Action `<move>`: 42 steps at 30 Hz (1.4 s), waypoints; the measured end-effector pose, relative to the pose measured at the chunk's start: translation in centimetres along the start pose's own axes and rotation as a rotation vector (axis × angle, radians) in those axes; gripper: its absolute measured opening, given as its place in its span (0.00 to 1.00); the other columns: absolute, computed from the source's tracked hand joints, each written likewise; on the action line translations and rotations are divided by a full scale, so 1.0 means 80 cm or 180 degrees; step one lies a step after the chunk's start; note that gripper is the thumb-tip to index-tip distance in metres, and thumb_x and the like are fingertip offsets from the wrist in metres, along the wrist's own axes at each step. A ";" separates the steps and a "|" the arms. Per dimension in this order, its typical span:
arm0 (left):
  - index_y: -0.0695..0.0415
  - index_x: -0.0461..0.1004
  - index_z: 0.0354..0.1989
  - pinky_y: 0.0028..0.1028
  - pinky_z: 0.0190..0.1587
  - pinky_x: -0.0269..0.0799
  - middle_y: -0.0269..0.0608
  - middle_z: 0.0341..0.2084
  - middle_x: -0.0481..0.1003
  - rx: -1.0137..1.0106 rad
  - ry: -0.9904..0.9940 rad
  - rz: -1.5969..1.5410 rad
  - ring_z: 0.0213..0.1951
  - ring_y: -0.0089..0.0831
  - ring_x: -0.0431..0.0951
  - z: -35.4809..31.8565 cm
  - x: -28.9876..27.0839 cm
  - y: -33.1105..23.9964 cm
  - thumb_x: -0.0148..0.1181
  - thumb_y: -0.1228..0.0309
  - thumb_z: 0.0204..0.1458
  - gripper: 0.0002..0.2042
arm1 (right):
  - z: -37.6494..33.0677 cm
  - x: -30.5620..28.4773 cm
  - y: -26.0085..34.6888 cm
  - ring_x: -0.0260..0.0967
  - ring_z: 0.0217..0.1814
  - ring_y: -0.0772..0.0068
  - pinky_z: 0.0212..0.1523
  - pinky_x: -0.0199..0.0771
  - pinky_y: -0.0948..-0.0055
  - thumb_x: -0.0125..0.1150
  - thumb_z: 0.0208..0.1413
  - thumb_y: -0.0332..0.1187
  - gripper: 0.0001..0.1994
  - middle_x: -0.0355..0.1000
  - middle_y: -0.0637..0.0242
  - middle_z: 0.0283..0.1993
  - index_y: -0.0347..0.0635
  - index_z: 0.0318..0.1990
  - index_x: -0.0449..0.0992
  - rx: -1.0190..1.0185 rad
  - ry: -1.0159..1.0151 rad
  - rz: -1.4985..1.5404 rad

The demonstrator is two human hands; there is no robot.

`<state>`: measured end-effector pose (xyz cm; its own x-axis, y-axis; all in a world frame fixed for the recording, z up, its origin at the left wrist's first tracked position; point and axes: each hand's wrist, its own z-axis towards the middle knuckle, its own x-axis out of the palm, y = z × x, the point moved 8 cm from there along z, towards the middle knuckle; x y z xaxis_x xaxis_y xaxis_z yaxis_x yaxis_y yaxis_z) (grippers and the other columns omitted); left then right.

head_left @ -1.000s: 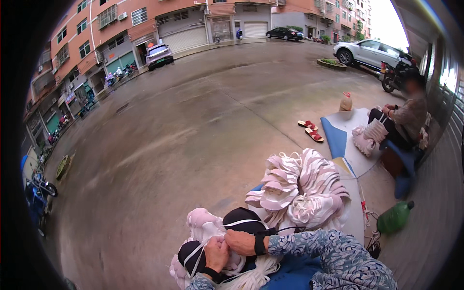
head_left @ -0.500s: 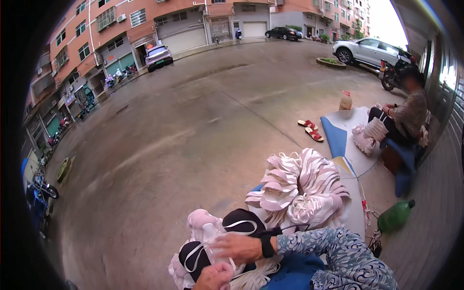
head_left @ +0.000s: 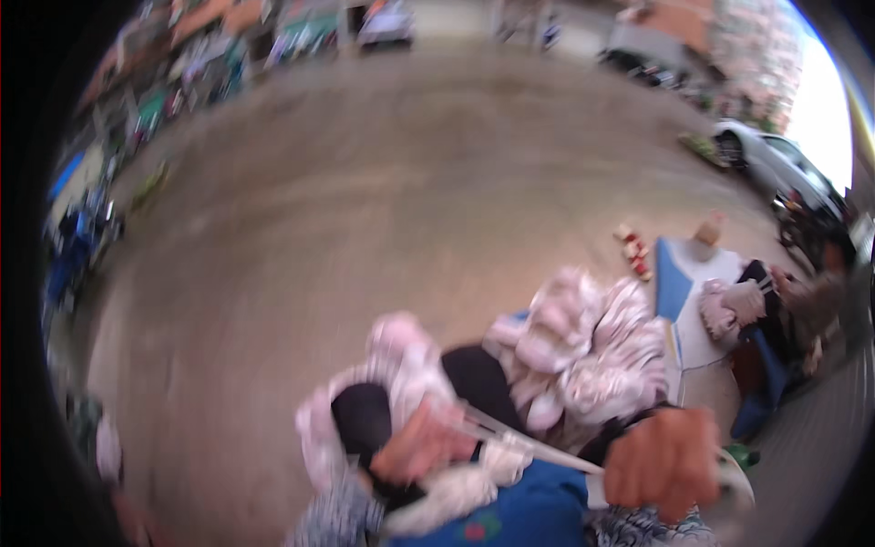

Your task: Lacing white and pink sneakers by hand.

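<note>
In the lower middle, my left hand (head_left: 424,447) lies against a pale pink and white fabric bundle (head_left: 401,351); motion smears its fingers. My right hand (head_left: 661,465) is a closed fist at lower right, holding the end of white straps (head_left: 547,450) that stretch taut from beside my left hand. Below them, a bunch of off-white straps (head_left: 456,501) lies over the blue cloth (head_left: 519,510) on my lap. My dark-covered knees (head_left: 361,415) show beside the bundle. A large pile of pink and white strips (head_left: 602,346) sits just beyond, to the right.
A seated person (head_left: 811,296) at right has another pink bundle (head_left: 734,305) near a blue and white sheet (head_left: 697,273). Red sandals (head_left: 633,252) lie on the ground beside a tan container (head_left: 707,232). A green bottle (head_left: 743,456) partly shows behind my right hand.
My right hand has swung from the bundle out to the right, drawing the white straps taut. My left hand has come up onto the bundle. The view has tilted and blurred.
</note>
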<state>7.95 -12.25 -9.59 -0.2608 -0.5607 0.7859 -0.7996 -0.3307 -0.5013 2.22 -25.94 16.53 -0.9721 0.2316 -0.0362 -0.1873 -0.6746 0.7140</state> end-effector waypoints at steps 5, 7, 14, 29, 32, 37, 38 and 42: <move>0.63 0.67 0.48 0.38 0.46 0.75 0.35 0.25 0.72 0.0525 -0.0587 -0.0808 0.33 0.30 0.77 0.048 -0.008 -0.004 0.42 0.62 0.64 0.16 | -0.009 -0.004 0.007 0.56 0.13 0.68 0.13 0.46 0.68 0.49 0.63 0.29 0.14 0.60 0.62 0.18 0.30 0.27 0.74 0.0573 -0.0239 -0.0011; 0.62 0.68 0.44 0.31 0.36 0.75 0.28 0.14 0.65 0.0412 -0.0379 -0.0257 0.20 0.24 0.72 0.033 -0.009 -0.005 0.41 0.64 0.64 0.14 | -0.047 -0.026 -0.015 0.60 0.17 0.68 0.17 0.53 0.69 0.52 0.61 0.31 0.12 0.63 0.62 0.21 0.31 0.31 0.75 0.1050 -0.0481 -0.0211; 0.60 0.69 0.34 0.22 0.21 0.70 0.27 0.10 0.61 -0.0210 -0.0239 0.1727 0.13 0.17 0.63 -0.044 0.000 0.010 0.37 0.61 0.65 0.17 | -0.139 -0.061 -0.166 0.68 0.28 0.76 0.31 0.69 0.75 0.52 0.61 0.36 0.14 0.71 0.67 0.29 0.34 0.47 0.72 0.3390 -0.1256 -0.0335; 0.57 0.73 0.34 0.27 0.24 0.66 0.37 0.16 0.67 -0.0426 0.0106 0.2951 0.17 0.27 0.70 -0.079 0.027 0.015 0.39 0.61 0.63 0.16 | -0.125 -0.145 -0.281 0.70 0.30 0.59 0.32 0.70 0.65 0.63 0.51 0.31 0.09 0.69 0.58 0.31 0.37 0.36 0.73 0.2960 -0.1990 -0.3754; 0.56 0.74 0.36 0.26 0.25 0.66 0.36 0.15 0.66 -0.0261 0.0052 0.2808 0.19 0.25 0.70 -0.086 0.024 0.014 0.38 0.58 0.64 0.18 | -0.113 -0.135 -0.287 0.70 0.33 0.53 0.34 0.70 0.59 0.60 0.52 0.32 0.07 0.68 0.56 0.33 0.39 0.35 0.72 0.3032 -0.1621 -0.4032; 0.57 0.74 0.37 0.20 0.26 0.66 0.29 0.18 0.64 -0.0375 0.0227 0.2594 0.21 0.17 0.67 -0.086 0.025 0.020 0.41 0.56 0.65 0.19 | -0.121 -0.139 -0.288 0.69 0.27 0.49 0.28 0.69 0.59 0.54 0.53 0.30 0.05 0.69 0.54 0.34 0.38 0.33 0.71 0.2238 -0.1765 -0.3775; 0.58 0.74 0.37 0.25 0.28 0.68 0.35 0.19 0.69 -0.0243 0.0200 0.2885 0.22 0.25 0.71 -0.089 0.027 0.015 0.40 0.58 0.65 0.19 | -0.129 -0.147 -0.300 0.69 0.22 0.57 0.25 0.67 0.65 0.54 0.54 0.31 0.07 0.71 0.56 0.28 0.36 0.30 0.71 0.2844 -0.1956 -0.2824; 0.56 0.74 0.36 0.37 0.36 0.70 0.49 0.25 0.75 0.0152 0.0814 0.3767 0.30 0.48 0.75 -0.112 0.031 0.027 0.39 0.62 0.62 0.16 | -0.155 -0.149 -0.311 0.66 0.23 0.72 0.26 0.66 0.71 0.55 0.55 0.36 0.13 0.69 0.57 0.21 0.31 0.33 0.74 0.3795 -0.2341 -0.1100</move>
<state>0.78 -7.56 -5.47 -0.9207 -0.3708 -0.1217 0.0253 0.2546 -0.9667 16.75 -20.64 -9.45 -0.5428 0.8091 -0.2253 0.1905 0.3799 0.9052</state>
